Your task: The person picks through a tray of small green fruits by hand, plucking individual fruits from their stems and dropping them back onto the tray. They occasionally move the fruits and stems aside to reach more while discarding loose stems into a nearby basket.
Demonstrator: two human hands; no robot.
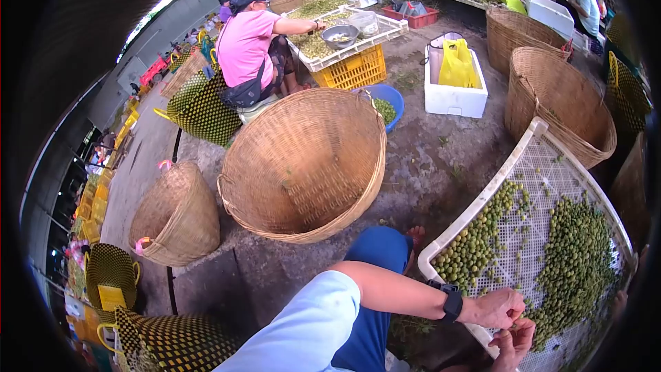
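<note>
My left hand, with a dark watch on the wrist, is over the lower part of a white mesh tray. Just below it is my right hand, and the fingertips of both are pinched together. Whatever lies between them is too small to make out. Larger green round fruits are spread along the tray's left side. A denser heap of smaller green fruits covers the right side, close to my hands.
A large empty wicker basket stands ahead, a smaller one left of it. A white foam box holds a yellow bag. Beside a blue basin, a person in pink works at another tray. More baskets stand at right.
</note>
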